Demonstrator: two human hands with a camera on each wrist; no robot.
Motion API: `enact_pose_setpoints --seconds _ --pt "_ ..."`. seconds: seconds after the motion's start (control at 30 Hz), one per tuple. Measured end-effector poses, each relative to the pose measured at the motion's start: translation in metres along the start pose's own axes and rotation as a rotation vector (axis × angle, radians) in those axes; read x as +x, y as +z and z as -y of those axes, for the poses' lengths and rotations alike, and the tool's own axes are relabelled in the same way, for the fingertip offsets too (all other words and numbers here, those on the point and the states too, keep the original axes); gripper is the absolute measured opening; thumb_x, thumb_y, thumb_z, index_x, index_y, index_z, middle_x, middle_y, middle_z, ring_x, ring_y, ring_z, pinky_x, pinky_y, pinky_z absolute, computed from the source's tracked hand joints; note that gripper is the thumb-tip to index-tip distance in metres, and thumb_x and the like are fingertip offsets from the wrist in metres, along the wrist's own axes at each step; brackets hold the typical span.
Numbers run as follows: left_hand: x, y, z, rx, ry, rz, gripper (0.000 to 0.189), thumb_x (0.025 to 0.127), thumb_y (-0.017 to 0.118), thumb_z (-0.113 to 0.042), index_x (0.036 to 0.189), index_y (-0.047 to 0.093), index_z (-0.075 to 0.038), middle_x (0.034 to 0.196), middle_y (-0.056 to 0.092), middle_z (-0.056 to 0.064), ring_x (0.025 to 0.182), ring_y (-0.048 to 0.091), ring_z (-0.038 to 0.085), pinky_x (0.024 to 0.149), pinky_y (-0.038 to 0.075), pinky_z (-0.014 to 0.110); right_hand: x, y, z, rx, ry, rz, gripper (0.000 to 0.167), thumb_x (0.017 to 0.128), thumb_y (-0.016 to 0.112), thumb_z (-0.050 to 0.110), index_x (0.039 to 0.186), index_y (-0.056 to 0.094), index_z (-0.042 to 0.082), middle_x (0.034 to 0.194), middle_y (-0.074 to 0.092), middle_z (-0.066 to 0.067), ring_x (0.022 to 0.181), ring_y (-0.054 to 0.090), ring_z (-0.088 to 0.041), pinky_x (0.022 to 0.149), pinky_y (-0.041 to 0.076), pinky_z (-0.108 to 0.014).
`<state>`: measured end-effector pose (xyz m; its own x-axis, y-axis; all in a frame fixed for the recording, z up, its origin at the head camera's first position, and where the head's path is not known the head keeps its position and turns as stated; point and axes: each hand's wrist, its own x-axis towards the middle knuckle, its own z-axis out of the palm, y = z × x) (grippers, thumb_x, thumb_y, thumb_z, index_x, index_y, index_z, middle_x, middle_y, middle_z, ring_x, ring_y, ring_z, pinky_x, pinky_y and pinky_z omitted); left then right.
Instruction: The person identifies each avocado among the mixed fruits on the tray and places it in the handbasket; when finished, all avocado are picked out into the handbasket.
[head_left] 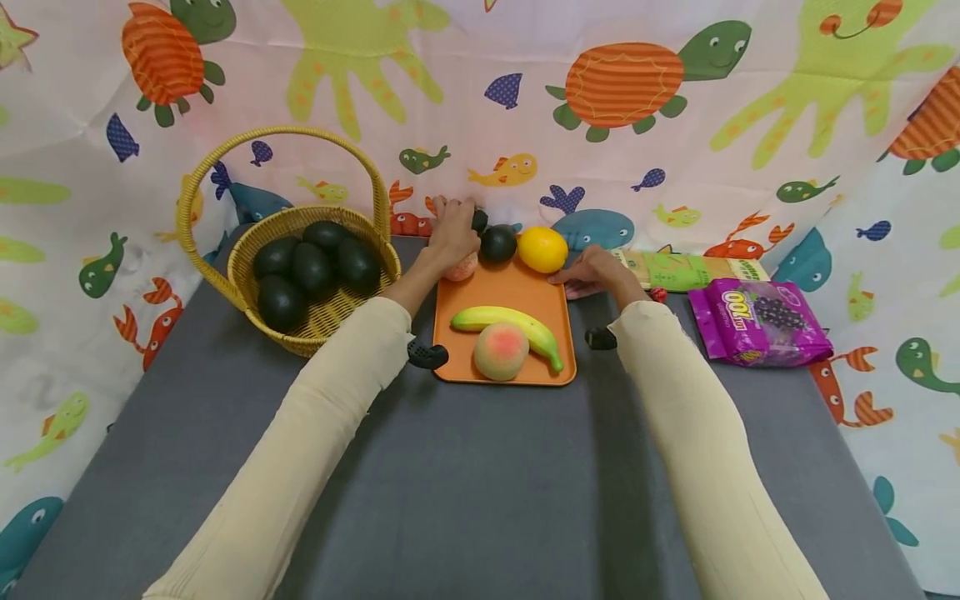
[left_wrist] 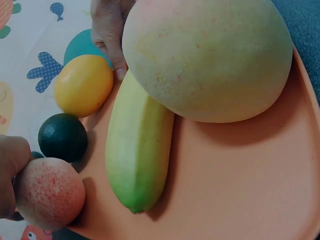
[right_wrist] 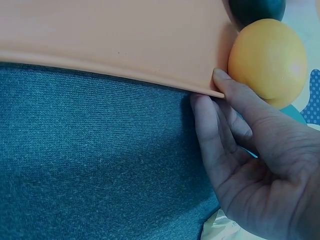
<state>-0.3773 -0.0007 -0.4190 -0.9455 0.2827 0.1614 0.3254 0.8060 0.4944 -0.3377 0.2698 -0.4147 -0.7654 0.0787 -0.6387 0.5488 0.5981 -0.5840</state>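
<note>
My right hand [head_left: 592,271] pinches the back right corner of the orange tray [right_wrist: 165,40], thumb on top and fingers beneath. At the back left corner my left hand [head_left: 453,229] reaches behind a reddish peach [left_wrist: 50,192]. Its fingers curl round a dark green avocado [head_left: 480,220], mostly hidden by the hand and the peach. Along the tray's back edge, another dark avocado [head_left: 498,244] sits beside a yellow fruit [head_left: 543,249]. Nearer the front lie a banana [head_left: 517,321] and a larger blushed peach [head_left: 501,352].
A yellow wicker basket [head_left: 322,335] with a tall handle and several dark avocados stands left of the tray. To the right lie a purple packet [head_left: 761,321] and a flat green packet [head_left: 690,271]. A sea-animal print curtain [head_left: 480,100] rises behind the grey table [head_left: 487,483].
</note>
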Motion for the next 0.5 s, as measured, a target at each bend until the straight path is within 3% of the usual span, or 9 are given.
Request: enact_pose_setpoints --seconds 0.2,0.37,0.5 --pt "0.001 0.001 0.002 -0.042 0.103 -0.161 0.052 0.092 0.067 -0.006 0.143 0.056 -0.005 0.14 0.054 0.024 0.128 0.038 0.043 0.095 0.047 0.05 -0.002 -0.003 0.002 0.006 0.014 0.012 0.028 0.089 0.085 0.028 0.086 0.073 0.003 0.067 0.073 -0.003 0.063 0.075 -0.014 0.078 0.063 -0.03" --pt "0.001 -0.005 0.003 -0.061 0.206 -0.288 0.048 0.096 0.067 -0.012 0.142 0.059 -0.005 0.133 0.046 0.025 0.123 0.037 0.044 0.1 0.034 0.05 -0.004 -0.003 0.002 0.005 0.02 0.008 0.027 0.09 0.084 0.026 0.083 0.073 0.003 0.066 0.071 -0.003 0.06 0.073 -0.013 0.076 0.064 -0.03" --pt "-0.003 -0.013 0.002 -0.132 0.261 -0.344 0.049 0.094 0.071 -0.014 0.14 0.058 -0.004 0.143 0.05 0.024 0.135 0.042 0.041 0.118 0.031 0.05 -0.005 -0.003 0.003 0.013 0.019 0.023 0.026 0.09 0.084 0.025 0.084 0.073 0.002 0.065 0.072 -0.003 0.06 0.074 -0.013 0.076 0.064 -0.03"
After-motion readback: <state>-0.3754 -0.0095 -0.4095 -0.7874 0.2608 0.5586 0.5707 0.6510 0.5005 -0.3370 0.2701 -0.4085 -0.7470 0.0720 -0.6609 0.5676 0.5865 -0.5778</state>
